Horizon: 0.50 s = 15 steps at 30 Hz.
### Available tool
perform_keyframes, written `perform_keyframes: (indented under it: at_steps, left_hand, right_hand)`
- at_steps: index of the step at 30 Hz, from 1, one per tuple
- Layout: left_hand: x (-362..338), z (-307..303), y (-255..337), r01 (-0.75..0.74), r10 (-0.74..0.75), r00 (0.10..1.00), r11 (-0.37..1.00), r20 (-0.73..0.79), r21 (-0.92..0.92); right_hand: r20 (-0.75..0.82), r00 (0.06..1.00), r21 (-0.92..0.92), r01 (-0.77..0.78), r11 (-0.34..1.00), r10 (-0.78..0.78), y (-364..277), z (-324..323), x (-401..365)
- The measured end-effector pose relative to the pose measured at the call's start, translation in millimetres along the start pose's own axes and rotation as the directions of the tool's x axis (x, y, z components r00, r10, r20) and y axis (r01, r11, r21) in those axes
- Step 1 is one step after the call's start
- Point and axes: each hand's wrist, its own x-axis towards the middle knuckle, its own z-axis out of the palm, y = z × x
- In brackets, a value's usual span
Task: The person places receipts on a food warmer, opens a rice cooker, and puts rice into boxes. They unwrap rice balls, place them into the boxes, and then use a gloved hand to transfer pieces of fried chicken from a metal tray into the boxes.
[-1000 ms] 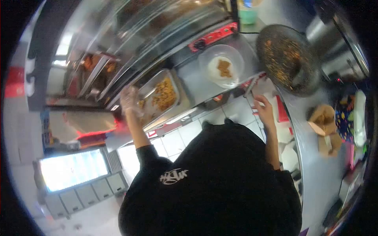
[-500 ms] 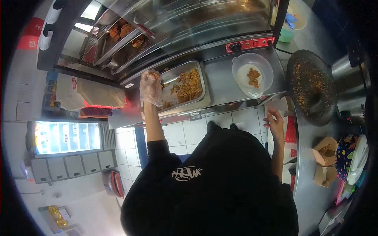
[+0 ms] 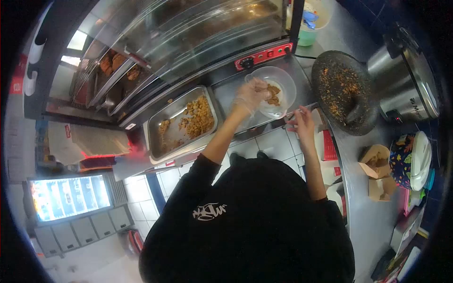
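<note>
My left hand (image 3: 251, 97), in a clear plastic glove, reaches over the left side of a round, translucent plastic bowl (image 3: 289, 89). Its fingers are curled together; what lies in them is blurred. Beside those fingers, brown crumbly food (image 3: 273, 96) rests in the bowl. My bare right hand (image 3: 302, 123) hovers at the counter's front edge, just below the bowl, fingers apart and holding nothing. To the left stands a rectangular metal tray (image 3: 213, 106), with golden-brown crumbled food (image 3: 198, 119) mostly in its right part.
A glass-fronted warming cabinet (image 3: 188, 42) with a red control panel (image 3: 264, 54) stands behind the counter. On the right are a dark stone mortar (image 3: 347, 89) with orange-brown bits, a steel cooker (image 3: 401, 80) and open cardboard boxes (image 3: 376, 162). A lit fridge (image 3: 71, 198) is at far left.
My left hand has moved right, from the tray's upper left corner to the bowl. My right hand has come closer to the bowl's front. The whole view has shifted.
</note>
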Motion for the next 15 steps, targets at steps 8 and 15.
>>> perform_keyframes:
  at_steps: [8, 15]
  left_hand:
    - [15.6, -38.9, -15.2, -0.141, 0.169, 0.984, 0.937, -0.063, 0.319]
    - [56.2, -2.7, -32.3, -0.36, 0.237, 0.933, 0.652, 0.272, 0.667]
  right_hand:
    - [-0.01, 1.0, 0.038, -0.026, 0.999, 0.026, 11.2, -2.4, 1.7]
    - [-0.03, 0.997, 0.007, -0.071, 0.997, 0.071, 0.1, 10.5, 9.0]
